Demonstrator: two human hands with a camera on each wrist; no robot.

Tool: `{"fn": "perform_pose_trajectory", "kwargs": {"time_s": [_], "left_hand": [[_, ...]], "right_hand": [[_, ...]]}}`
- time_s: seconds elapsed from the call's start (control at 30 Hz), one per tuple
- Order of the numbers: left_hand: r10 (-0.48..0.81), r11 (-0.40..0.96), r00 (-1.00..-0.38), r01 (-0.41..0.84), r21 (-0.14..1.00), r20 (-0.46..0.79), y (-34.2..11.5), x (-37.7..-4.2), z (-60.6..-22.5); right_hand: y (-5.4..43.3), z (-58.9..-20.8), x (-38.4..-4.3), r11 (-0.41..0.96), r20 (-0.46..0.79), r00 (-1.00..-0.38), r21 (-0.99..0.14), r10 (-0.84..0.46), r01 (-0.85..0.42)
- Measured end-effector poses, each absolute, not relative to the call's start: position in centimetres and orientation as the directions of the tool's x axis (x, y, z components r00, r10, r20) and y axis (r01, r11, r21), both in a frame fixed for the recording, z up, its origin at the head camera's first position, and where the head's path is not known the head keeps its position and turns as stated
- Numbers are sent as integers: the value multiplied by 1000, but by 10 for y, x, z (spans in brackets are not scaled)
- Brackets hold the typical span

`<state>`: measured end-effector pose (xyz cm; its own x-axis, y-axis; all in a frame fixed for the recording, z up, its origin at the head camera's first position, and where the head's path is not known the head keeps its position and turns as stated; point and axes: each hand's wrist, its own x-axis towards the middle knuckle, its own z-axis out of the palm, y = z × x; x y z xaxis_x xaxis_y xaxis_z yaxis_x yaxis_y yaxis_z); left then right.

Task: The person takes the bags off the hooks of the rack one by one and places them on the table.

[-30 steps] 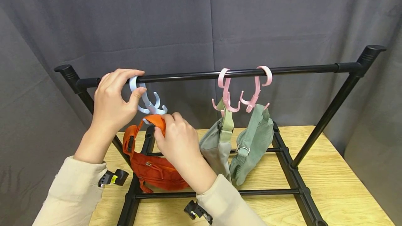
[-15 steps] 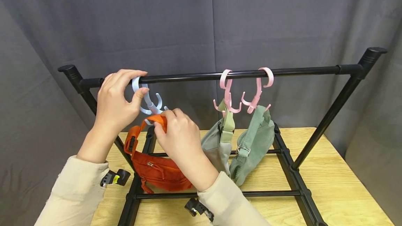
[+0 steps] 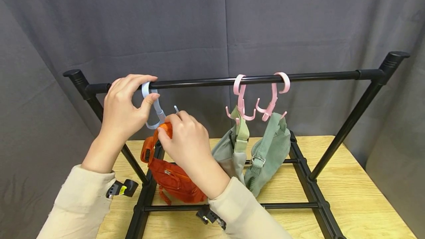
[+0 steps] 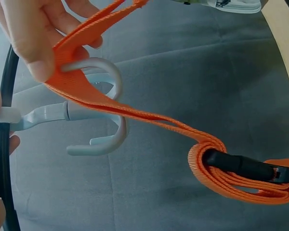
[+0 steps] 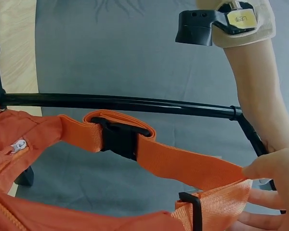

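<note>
An orange-red waist bag (image 3: 179, 182) with a zip pocket hangs from its orange strap (image 4: 101, 98), which my right hand (image 3: 186, 139) pinches near its top. At the bar's left part, my left hand (image 3: 124, 111) grips the top of a light blue multi-prong hook (image 3: 159, 108), fingers over the bar, thumb on the hook's front. In the left wrist view, one curved prong (image 4: 111, 72) overlaps the strap, its tip close to the right-hand fingers. A black buckle (image 5: 119, 138) sits on the rolled strap in the right wrist view.
The black rack's bar (image 3: 199, 82) crosses in front of a grey curtain (image 3: 186, 17). Two pink hooks (image 3: 241, 97) hang right of centre, with a grey-green bag (image 3: 232, 158) and a green corduroy bag (image 3: 273, 154) below. The rack stands on a wooden table (image 3: 352, 191).
My right hand has shifted slightly up and left with the strap, and the bag has swung to the right. The blue hook's prongs look turned. My left hand keeps its hold.
</note>
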<state>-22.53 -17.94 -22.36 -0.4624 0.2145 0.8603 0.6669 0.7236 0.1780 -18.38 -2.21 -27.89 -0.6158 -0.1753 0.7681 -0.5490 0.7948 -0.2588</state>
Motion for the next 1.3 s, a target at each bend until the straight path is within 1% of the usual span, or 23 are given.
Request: {"fn": "perform_pose_trajectory", "kwargs": {"time_s": [0.17, 0.47, 0.83, 1.1, 1.3], "left_hand": [[218, 717, -446, 677, 168, 868, -180, -225, -223], [216, 718, -441, 677, 165, 871, -180, -225, -223], [227, 721, -464, 671, 172, 856, -181, -225, -222], [230, 715, -454, 679, 166, 861, -179, -226, -222], [235, 726, -473, 666, 170, 850, -180, -225, -222]], "right_hand": [[-21, -279, -186, 778, 795, -583, -256, -168, -574], [-20, -275, -183, 759, 795, -583, -274, -168, -591], [-9, -273, -172, 738, 831, -523, -231, -189, -634], [-2, -275, -162, 706, 859, -471, -205, -203, -678], [3, -275, -154, 693, 867, -453, -195, -210, -694]]}}
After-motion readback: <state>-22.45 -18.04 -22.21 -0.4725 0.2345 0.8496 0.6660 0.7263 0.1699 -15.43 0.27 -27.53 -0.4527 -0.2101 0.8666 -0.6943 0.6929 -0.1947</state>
